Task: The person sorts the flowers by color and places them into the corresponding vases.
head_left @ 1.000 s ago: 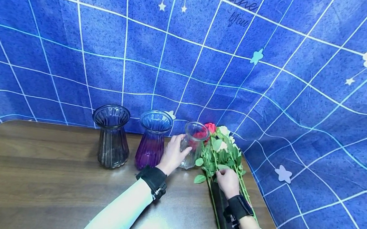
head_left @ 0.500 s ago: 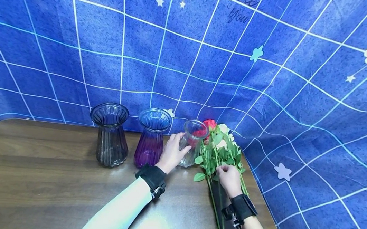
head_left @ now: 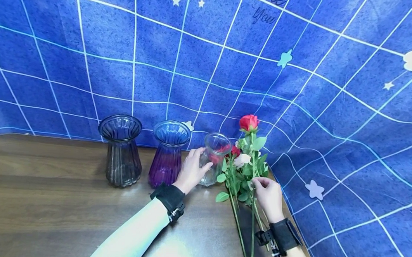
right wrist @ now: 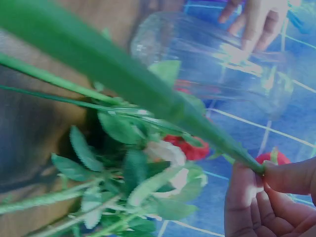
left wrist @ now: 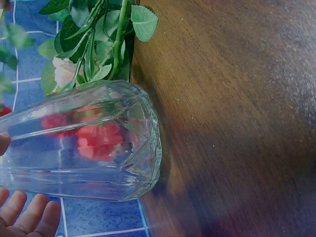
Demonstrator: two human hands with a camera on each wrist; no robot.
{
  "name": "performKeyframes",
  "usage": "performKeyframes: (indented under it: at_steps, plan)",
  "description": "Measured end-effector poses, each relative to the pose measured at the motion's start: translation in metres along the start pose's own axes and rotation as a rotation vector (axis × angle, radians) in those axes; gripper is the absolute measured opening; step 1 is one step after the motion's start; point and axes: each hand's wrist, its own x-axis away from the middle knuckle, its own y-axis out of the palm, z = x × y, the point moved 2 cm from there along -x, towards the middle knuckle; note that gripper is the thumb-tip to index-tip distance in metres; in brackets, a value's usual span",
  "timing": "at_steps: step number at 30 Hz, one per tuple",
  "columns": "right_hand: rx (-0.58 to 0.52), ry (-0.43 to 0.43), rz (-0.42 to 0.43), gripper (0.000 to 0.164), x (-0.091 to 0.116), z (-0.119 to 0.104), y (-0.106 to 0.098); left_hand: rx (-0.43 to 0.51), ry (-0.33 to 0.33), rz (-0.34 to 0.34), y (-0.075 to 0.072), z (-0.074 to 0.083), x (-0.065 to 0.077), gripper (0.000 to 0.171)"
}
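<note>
My left hand (head_left: 191, 169) holds the clear glass vase (head_left: 211, 176), its thumb and fingers around the upright vase's side. The left wrist view has the vase's faceted base (left wrist: 140, 148) close up, with red blooms showing through the glass. In the right wrist view, thumb and forefinger of my right hand (right wrist: 276, 197) pinch the green stem of a red rose (head_left: 249, 123). This rose stands raised above the other flowers, bloom up and stem hanging down. Beneath it lies a bunch of roses (head_left: 242, 160), red and pale, with leafy stems.
Left of the clear vase stand a blue-to-purple glass vase (head_left: 169, 157) and a dark grey glass vase (head_left: 123, 159). All are on the brown wooden table (head_left: 48, 205). A blue patterned cloth (head_left: 101, 53) hangs behind and along the right side.
My right hand has lifted one red rose up out of the bunch and moved slightly right. The left hand stays on the clear vase. The head view has shifted a little.
</note>
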Motion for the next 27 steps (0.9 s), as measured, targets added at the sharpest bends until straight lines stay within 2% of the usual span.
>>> performKeyframes:
  at_steps: [4, 13, 21, 27]
  plan:
    - [-0.041, 0.015, 0.047, 0.016, -0.003, -0.011, -0.010, 0.003, -0.009, -0.007, 0.000, -0.002, 0.000, 0.052]
    - [-0.213, -0.029, 0.149, 0.016, -0.014, -0.040, -0.030, 0.008, -0.010, -0.001, 0.000, -0.005, 0.003, 0.052]
    - [-0.340, -0.121, 0.235, 0.017, -0.030, -0.064, -0.052, 0.023, -0.029, -0.012, 0.003, -0.003, 0.003, 0.052]
    - [-0.448, -0.191, 0.279, 0.019, -0.044, -0.082, -0.062, 0.025, -0.035, -0.010, 0.003, -0.002, 0.002, 0.052]
